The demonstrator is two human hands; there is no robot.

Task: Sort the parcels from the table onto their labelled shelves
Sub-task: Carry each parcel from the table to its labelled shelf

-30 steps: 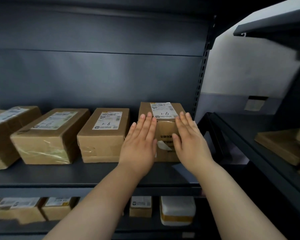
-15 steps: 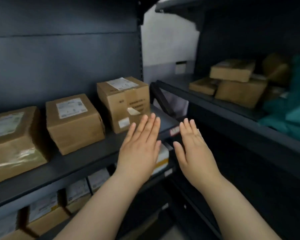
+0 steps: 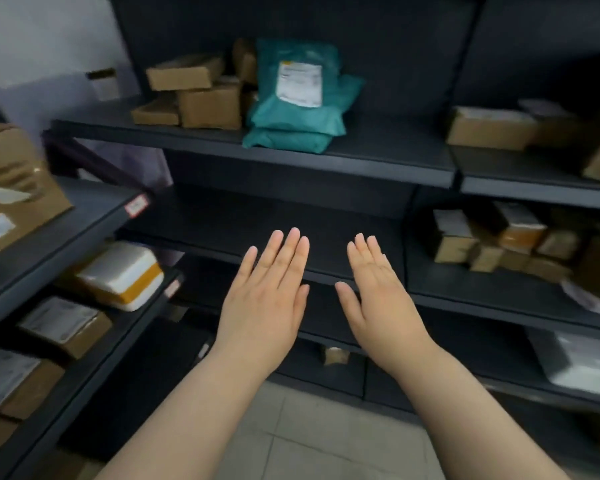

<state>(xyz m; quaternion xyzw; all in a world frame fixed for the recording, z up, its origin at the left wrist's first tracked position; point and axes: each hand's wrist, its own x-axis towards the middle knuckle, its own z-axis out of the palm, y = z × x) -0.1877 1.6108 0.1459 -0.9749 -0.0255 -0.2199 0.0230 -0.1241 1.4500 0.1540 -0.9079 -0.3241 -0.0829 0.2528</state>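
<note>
Pulled back from cut-off box (image 3: 14,188), left hand (image 3: 262,306) and right hand (image 3: 381,299) flat, empty, labels (image 3: 299,83) blurred

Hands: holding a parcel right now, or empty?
Empty. The left hand and right hand are open, fingers straight, hovering before the shelf, touching nothing.

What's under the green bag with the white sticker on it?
A second green bag lies under the top green bag, flat on the shelf. Anything tucked between or behind them is covered, so it cannot be seen.
</note>
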